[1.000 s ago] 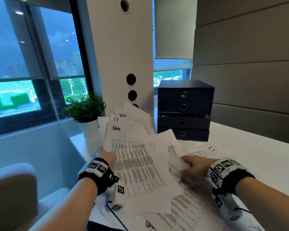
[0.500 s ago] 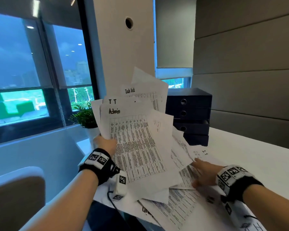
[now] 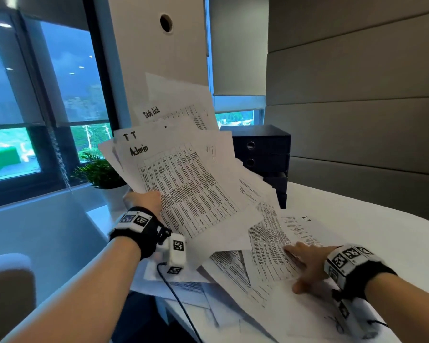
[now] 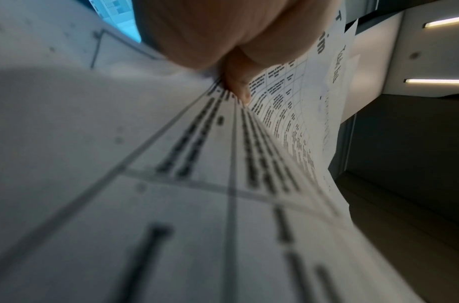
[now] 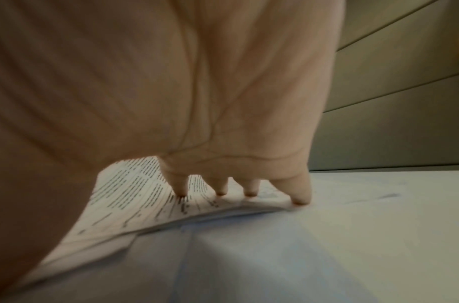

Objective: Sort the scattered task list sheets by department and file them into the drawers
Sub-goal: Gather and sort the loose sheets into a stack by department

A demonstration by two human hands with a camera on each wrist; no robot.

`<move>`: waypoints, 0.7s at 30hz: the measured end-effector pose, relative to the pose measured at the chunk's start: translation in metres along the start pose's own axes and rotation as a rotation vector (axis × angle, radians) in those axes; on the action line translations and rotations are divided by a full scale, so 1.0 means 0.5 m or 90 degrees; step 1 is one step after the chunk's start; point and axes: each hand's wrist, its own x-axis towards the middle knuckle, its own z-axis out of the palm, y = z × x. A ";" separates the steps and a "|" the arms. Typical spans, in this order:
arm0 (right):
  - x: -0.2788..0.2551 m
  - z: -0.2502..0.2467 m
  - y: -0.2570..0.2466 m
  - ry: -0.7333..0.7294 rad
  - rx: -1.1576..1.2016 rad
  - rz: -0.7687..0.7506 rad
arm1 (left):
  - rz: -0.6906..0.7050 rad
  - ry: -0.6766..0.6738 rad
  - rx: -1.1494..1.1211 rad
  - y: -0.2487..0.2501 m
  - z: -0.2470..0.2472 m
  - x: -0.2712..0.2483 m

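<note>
My left hand [image 3: 141,200] holds a fanned bundle of printed task list sheets [image 3: 183,174] raised over the table; the front one reads "Admin", others "IT" and "Task list". In the left wrist view my thumb [image 4: 238,82] pinches the bundle [image 4: 197,174] at its edge. My right hand [image 3: 305,263] lies flat, fingers spread, on loose sheets [image 3: 270,246] on the white table [image 3: 382,233]. In the right wrist view its fingertips [image 5: 251,189] press the paper [image 5: 135,194]. The dark drawer unit [image 3: 263,154] stands behind the raised sheets, partly hidden.
A potted green plant [image 3: 98,173] stands at the table's far left corner, by a white column [image 3: 159,58] and windows. A padded wall [image 3: 357,95] runs along the right. More sheets [image 3: 233,293] overlap the near table edge. A chair back [image 3: 8,293] shows at lower left.
My left hand has lifted the fanned bundle from the table, so it now hides part of the drawer unit. My right hand has moved right and flattened on the loose sheets.
</note>
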 end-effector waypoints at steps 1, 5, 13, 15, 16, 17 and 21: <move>-0.002 -0.001 0.008 -0.004 0.001 0.003 | 0.006 0.005 -0.019 0.010 0.005 0.002; -0.010 -0.006 0.023 0.022 -0.009 0.045 | 0.032 -0.005 -0.056 0.043 0.026 0.023; -0.002 0.001 -0.038 0.001 -0.031 -0.051 | 0.043 -0.050 -0.025 0.068 0.087 0.019; -0.002 -0.002 -0.020 0.018 -0.029 -0.026 | 0.037 -0.046 -0.022 0.085 0.093 0.019; -0.004 -0.005 -0.011 0.029 -0.031 -0.017 | 0.036 -0.039 -0.027 0.094 0.095 0.024; -0.008 -0.009 -0.005 0.036 -0.032 -0.011 | 0.038 -0.033 -0.027 0.105 0.096 0.027; -0.008 -0.017 0.004 0.027 -0.037 -0.010 | 0.049 -0.041 -0.050 0.157 0.105 0.041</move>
